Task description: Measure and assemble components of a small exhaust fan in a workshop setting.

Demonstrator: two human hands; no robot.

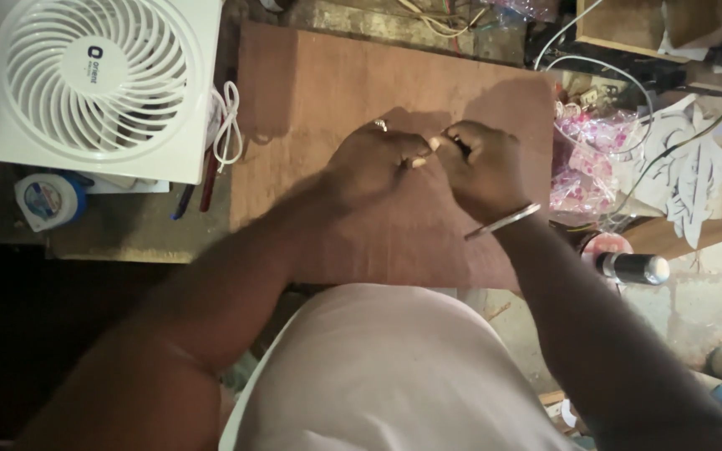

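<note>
Brown board [361, 92] on the bench: left hand [375, 159] and right hand [482, 167] meet, fingertips pinched narrow on something too small to identify; fumbled, it likely vanishes among clutter.

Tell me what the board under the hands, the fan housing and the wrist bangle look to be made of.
Board: probably plywood or laminate, matte reddish-brown, faint grain. Fan housing: looks like white moulded plastic, smooth, slightly glossy. Bangle on the right hand: apparently metal, silvery with a bright glint.

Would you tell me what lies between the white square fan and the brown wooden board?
In the head view, a coiled white cord lies between the white square fan and brown wooden board.
</note>
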